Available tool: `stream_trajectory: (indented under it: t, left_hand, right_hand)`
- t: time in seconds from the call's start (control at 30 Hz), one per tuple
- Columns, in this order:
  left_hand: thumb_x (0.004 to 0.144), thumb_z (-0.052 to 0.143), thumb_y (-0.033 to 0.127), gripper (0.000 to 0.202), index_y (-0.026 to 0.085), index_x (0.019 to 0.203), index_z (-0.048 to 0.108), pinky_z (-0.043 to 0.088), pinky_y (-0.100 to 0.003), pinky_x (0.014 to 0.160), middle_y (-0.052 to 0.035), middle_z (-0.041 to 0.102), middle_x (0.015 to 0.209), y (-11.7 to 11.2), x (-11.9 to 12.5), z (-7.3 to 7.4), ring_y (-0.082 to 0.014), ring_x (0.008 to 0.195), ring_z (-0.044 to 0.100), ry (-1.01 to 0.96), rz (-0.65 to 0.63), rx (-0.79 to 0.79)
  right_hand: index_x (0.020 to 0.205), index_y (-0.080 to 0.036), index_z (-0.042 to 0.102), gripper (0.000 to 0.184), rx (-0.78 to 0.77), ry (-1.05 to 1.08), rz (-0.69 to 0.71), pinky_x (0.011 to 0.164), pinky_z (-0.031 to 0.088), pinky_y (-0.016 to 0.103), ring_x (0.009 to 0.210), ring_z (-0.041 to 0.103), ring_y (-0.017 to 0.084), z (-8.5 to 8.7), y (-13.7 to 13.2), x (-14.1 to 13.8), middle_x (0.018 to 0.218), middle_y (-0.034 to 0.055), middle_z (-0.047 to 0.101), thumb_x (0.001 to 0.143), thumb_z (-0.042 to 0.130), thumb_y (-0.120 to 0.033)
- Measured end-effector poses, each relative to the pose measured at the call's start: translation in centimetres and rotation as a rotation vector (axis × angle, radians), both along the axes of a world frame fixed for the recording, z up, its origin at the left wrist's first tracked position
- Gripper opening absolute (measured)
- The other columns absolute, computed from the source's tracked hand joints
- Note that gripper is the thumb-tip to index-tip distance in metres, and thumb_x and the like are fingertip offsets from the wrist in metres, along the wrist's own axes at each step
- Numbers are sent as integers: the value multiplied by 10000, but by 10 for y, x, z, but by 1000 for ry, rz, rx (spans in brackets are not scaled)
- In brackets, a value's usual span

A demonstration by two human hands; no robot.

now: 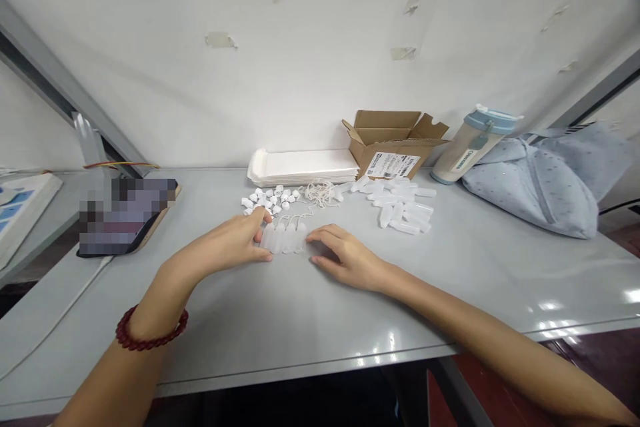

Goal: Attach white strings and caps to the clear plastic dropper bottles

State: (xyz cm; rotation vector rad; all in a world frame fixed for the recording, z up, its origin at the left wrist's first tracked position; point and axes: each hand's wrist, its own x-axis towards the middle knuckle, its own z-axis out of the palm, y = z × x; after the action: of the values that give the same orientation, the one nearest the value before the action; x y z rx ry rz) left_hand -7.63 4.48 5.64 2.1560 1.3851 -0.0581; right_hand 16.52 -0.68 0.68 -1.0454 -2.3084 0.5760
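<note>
A short row of translucent white plastic tubes lies side by side on the grey table, with thin white strings coming from their far ends. At the row's left end is my left hand, thumb and fingers apart and touching the outermost tube. My right hand rests at the right end, its fingers spread and the fingertips against or very close to the last tube. Just beyond lie a pile of small white caps and a tangle of white string. Several loose translucent tubes lie to the right.
A stack of white paper sleeves and an open cardboard box stand by the back wall. To the right are a bottle and a light blue cloth bag. A phone with a cable sits at left.
</note>
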Motion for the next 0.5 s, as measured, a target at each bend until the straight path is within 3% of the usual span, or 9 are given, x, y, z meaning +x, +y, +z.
stream_trajectory:
  t: [0.23, 0.5]
  left_hand:
    - [648, 621, 501, 511, 230, 1046, 451, 423, -296, 617, -33, 603, 896, 5, -8, -2, -227, 766, 601, 16, 28, 5]
    - [679, 605, 448, 437, 224, 1011, 429, 431, -290, 637, -24, 624, 881, 4, 0, 2, -214, 785, 598, -1, -26, -45]
  right_hand:
    - [1125, -151, 551, 257, 5, 12, 8, 897, 491, 417, 1028, 570, 227, 0, 1, 2, 1087, 127, 621, 870, 551, -174]
    - [1118, -123, 559, 254, 7, 3, -1, 887, 498, 408, 1013, 579, 224, 2, 1, 3, 1075, 134, 630, 869, 556, -175]
